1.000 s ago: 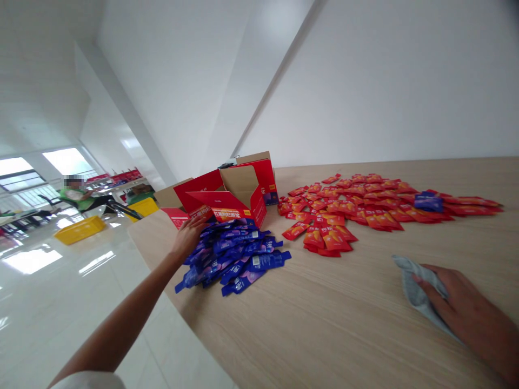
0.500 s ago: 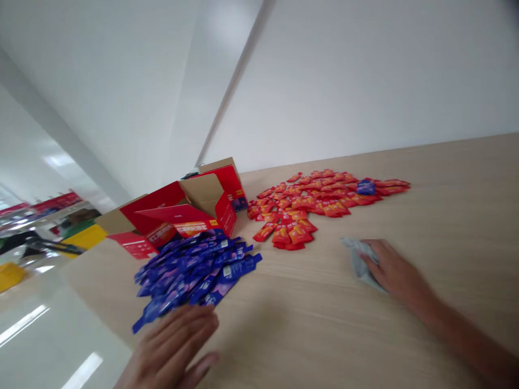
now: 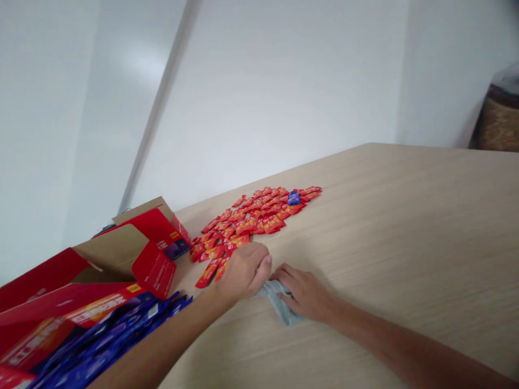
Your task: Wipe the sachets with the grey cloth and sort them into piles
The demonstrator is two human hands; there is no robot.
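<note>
My right hand [image 3: 304,294] grips a crumpled grey-blue cloth [image 3: 281,302] against the light wood table. Right beside it, my left hand [image 3: 247,270] is closed like a fist, knuckles up, at the cloth's left edge. Its fingertips are hidden, so I cannot tell whether it pinches the cloth. Behind the left hand spreads a heap of red-orange sachets [image 3: 259,213], and the hand covers part of the nearest ones. A single blue sachet [image 3: 294,198] lies on top of that heap. Below my left forearm is a pile of blue pouches [image 3: 121,329].
An open red carton [image 3: 109,254] with raised flaps stands at the left, and another red box [image 3: 162,232] is behind it. The table [image 3: 405,232] reaches the white wall. A dark-rimmed brown container or bag [image 3: 498,116] shows beyond its far right edge.
The view has swung right. My left hand has left the blue pouches and come over beside the right hand, closing its fingers. The right hand keeps hold of the cloth throughout.
</note>
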